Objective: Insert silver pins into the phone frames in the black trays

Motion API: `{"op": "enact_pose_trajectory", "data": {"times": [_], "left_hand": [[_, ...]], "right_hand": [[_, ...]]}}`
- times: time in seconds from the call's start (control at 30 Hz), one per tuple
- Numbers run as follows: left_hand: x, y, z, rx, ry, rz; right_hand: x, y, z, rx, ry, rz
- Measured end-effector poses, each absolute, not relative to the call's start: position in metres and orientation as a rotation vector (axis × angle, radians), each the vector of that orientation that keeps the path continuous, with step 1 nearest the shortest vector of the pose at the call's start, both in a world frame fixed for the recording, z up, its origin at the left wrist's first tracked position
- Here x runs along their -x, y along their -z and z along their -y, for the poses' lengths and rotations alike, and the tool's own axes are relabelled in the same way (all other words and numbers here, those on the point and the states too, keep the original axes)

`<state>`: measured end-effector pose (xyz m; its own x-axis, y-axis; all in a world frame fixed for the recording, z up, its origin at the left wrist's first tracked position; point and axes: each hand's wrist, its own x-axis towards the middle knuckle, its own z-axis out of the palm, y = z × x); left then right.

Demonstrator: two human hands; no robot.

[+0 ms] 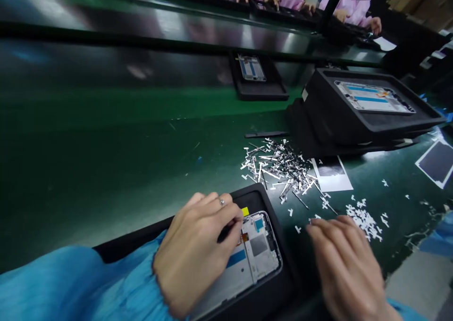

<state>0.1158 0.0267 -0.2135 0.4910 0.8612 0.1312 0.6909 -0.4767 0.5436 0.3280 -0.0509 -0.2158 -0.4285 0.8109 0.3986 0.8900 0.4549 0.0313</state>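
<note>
A phone frame [253, 257] with white, blue and grey inner parts lies in a black tray [279, 288] at the near edge of the green bench. My left hand [194, 250] rests on it with fingers curled, pinching a dark thin tool against the frame near a yellow tab [245, 211]. My right hand [345, 264] lies to the right of the tray, fingers stretched flat and together on the bench, fingertips beside a few small white parts [364, 219].
A heap of small silver strips [279, 168] lies beyond the tray, with a white card [332, 174]. Stacked black trays [368, 118] hold another frame at right; one more tray [256, 78] sits on the belt. People in pink sleeves work across it.
</note>
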Motion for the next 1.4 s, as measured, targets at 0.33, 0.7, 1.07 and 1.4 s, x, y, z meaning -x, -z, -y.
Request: {"op": "enact_pose_trajectory", "data": {"times": [0.33,0.7,1.07,1.4], "left_hand": [[-0.119,0.217,-0.028,-2.382,-0.556,-1.211],[-0.121,0.222,-0.029,-2.442,-0.567,-1.24],[-0.122,0.218,-0.029,-2.47,-0.542,-1.229],[-0.116,0.216,-0.032,-2.525,-0.474,-1.113]], "right_hand": [[-0.273,0.225,0.037,1.185,0.303,2.454],[-0.272,0.235,0.032,1.109,0.323,2.433],[-0.271,0.238,0.033,1.096,0.332,2.436],[-0.268,0.235,0.026,1.064,0.303,2.378]]}}
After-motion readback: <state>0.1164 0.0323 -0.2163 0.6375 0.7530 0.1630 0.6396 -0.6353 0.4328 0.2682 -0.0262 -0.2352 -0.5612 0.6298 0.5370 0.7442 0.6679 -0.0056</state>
